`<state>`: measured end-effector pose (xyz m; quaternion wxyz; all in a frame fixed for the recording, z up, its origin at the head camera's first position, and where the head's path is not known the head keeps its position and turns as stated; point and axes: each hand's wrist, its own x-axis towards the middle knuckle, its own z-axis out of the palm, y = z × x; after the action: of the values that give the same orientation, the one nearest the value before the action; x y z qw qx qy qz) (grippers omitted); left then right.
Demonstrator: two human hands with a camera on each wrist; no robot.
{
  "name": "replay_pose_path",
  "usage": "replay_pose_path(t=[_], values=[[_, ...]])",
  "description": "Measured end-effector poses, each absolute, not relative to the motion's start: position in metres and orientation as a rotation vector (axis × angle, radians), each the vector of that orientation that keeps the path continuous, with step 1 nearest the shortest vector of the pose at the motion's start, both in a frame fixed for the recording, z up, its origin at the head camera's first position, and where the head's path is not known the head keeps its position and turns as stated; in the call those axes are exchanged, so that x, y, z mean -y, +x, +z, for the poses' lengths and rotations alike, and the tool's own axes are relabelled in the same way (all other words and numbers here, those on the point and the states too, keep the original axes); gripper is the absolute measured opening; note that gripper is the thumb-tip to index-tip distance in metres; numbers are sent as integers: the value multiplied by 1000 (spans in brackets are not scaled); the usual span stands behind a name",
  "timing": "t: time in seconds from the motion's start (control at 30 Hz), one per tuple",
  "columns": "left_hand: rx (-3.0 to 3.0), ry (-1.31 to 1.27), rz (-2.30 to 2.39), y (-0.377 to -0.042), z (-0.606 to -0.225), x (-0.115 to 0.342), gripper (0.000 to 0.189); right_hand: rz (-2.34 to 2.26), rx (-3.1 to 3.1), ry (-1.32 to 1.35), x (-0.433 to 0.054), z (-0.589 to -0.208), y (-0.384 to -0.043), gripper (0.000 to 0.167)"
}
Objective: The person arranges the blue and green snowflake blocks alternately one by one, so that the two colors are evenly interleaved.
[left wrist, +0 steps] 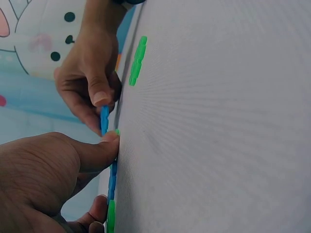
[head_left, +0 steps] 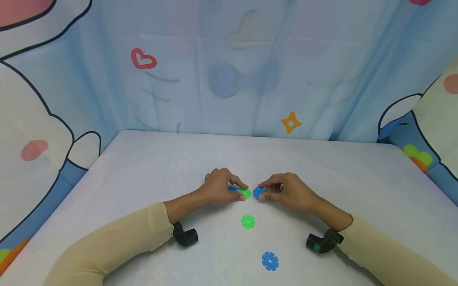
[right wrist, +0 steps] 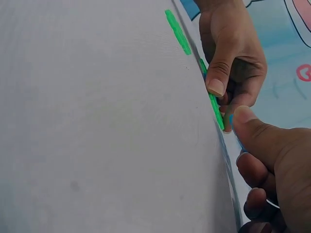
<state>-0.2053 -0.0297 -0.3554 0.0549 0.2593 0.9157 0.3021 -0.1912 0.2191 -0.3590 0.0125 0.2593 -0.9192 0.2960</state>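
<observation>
Over the middle of the white table, my left hand (head_left: 219, 187) pinches a green notched disc (head_left: 245, 193) between thumb and forefinger. A blue notched disc (head_left: 233, 190) adjoins it under that hand. In the left wrist view, a further green disc (left wrist: 111, 217) lines up past the blue one, partly behind the fingers. My right hand (head_left: 292, 192) holds another blue notched disc (head_left: 259, 192) by its edge, with thumb and forefinger. A narrow gap separates this disc from the green one in the head view.
A loose green disc (head_left: 248, 221) lies flat on the white table (head_left: 171, 171), nearer than the hands. Closer to the front lies a loose blue disc (head_left: 270, 261). A patterned blue curtain (head_left: 171, 87) hangs behind the table's back edge.
</observation>
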Motion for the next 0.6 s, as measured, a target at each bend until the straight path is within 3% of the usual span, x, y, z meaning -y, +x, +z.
replay_pose_path(t=[0.6], values=[[-2783, 781, 920, -206, -356, 29, 24, 894, 2883, 862, -217, -362, -194, 34]])
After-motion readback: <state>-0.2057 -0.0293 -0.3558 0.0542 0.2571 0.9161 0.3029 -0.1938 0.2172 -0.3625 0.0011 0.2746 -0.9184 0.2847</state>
